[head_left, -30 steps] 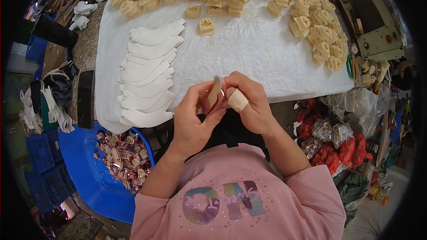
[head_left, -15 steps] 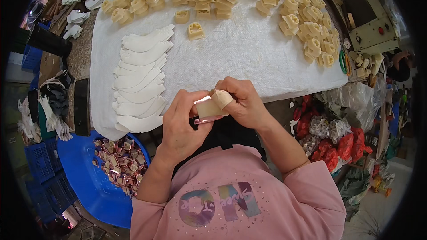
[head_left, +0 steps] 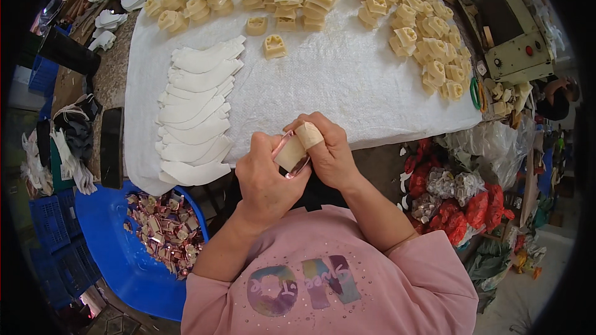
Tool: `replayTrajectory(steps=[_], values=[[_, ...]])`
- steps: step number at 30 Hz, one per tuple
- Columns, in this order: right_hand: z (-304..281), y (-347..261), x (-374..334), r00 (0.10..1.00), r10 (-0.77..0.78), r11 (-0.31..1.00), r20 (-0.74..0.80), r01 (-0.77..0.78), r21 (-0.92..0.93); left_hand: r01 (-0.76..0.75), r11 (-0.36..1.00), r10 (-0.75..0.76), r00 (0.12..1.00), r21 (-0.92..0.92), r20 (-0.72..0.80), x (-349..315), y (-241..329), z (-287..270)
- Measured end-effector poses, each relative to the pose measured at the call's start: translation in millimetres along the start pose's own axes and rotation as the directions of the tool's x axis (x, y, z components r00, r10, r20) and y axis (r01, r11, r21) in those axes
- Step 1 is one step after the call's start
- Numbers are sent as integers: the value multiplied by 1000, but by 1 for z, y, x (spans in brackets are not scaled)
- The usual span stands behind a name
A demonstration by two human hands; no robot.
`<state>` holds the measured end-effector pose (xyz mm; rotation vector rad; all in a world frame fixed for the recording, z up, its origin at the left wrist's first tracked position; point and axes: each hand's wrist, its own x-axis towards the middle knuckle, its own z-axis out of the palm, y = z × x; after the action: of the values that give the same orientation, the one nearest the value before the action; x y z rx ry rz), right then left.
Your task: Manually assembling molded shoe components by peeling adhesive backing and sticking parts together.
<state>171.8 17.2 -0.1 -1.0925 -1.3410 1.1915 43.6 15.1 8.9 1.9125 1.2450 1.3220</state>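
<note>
One left hand (head_left: pixel 266 177), one right hand (head_left: pixel 332 155) and one pink piece (head_left: pixel 290 155) are by the white cloth (head_left: pixel 310 87). Toward the cloth's middle sit two lone cream blocks (head_left: pixel 275 46), plus two big bunches (head_left: pixel 434 46). One blue tub (head_left: pixel 102 236) is left of it.

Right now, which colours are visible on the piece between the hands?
The piece shows a beige face and shiny pink edges, best in the head view.

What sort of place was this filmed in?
Probably a small workshop: many alike white pieces and piles of cream pieces lie on a white sheet, and a blue tub holds a heap of small shiny pieces.
</note>
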Motion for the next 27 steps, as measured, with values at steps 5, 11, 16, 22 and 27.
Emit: replayTrajectory(steps=[5,11,16,22,27], values=[[-1,11,-2,984,145,868,107,-178,464,7,999,-6,1000,52,-27,1,-3,1],[4,11,-8,983,126,764,137,-184,619,43,999,-42,993,7,-108,-1,3,5],[12,7,-7,999,-16,1000,-51,16,-10,-37,983,66,985,180,-160,-5,-9,8],[14,19,-6,975,220,870,34,-212,445,-18,992,38,986,122,-163,-1,-15,1],[22,12,-10,991,135,895,-26,-110,433,-37,989,62,983,142,-174,-3,-7,-1]])
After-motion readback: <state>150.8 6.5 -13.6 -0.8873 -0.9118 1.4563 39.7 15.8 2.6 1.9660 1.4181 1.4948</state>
